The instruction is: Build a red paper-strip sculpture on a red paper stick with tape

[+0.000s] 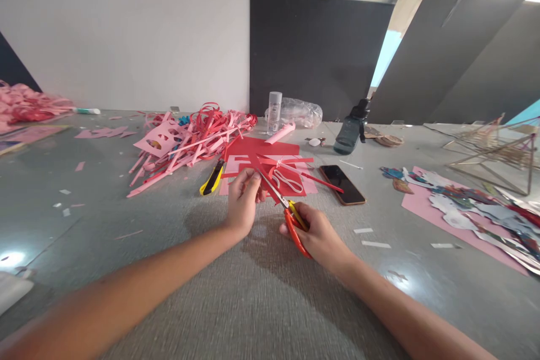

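My right hand (318,233) grips a pair of scissors (297,230) with red and yellow handles, its blades pointing away to the upper left. In my left hand (244,199), thumb and fingers pinch a piece of red paper (255,162) beside the blades. The blades lie along that paper; whether they are cutting it I cannot tell. Beneath and beyond my hands are red sheets (270,147) and pink paper (310,184). A looped white cord (291,181) and a thin red stick (327,182) rest on top.
Left of the sheets lie a yellow utility knife (211,179) and a heap of pink and red paper strips (198,143). To the right are a phone (343,184), a dark bottle (349,130) and colourful cutouts (459,208). A glue stick (274,112) stands behind.
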### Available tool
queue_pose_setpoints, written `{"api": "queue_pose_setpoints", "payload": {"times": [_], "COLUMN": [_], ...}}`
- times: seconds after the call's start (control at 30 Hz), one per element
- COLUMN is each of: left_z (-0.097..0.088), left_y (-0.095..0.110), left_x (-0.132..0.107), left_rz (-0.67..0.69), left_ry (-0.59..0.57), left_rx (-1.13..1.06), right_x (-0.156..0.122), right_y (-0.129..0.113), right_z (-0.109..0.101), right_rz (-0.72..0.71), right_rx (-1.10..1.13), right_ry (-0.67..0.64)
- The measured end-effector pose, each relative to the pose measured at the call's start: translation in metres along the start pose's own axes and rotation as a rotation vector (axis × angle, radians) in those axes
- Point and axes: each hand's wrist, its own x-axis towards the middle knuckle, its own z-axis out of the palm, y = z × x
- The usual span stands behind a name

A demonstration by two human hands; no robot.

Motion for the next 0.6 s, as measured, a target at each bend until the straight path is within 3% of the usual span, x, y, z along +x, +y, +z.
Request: {"api": "queue_pose_setpoints", "payload": {"times": [0.23, 0.6], "left_z": [-0.0008, -0.0014], "left_y": [-0.0006, -0.0037], "left_x": [-0.0049, -0.0086], "left_rz": [0.042, 0.101], "left_ry": [-0.022, -0.094], "left_rx": [0.071, 0.101], "right_x": [-0.0018, -0.0026], "right_y": [0.0, 0.0021], "right_z": [-0.0011, 0.004], "right_rz": [-0.003, -0.008], "right_rx": [-0.076, 0.06], "right_ry": [-0.031, -0.02]}}
